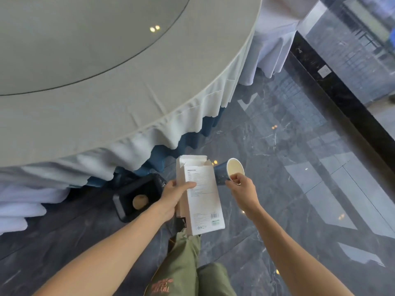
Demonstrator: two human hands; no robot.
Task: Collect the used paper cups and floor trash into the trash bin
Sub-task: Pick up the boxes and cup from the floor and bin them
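My left hand grips a tall white cardboard box with printed text and an open top flap. My right hand pinches the rim of a dark blue paper cup, which is tilted on its side with its pale inside facing me. The black trash bin stands on the floor just left of my left hand, close to the table skirt. A crumpled brown ball of paper lies inside the bin. Box and cup are held above the floor to the right of the bin.
A large round table with a grey cloth, white skirt and glass turntable fills the upper left. The dark glossy marble floor stretches to the right. A black threshold and glass wall run along the far right. My green trousers show below.
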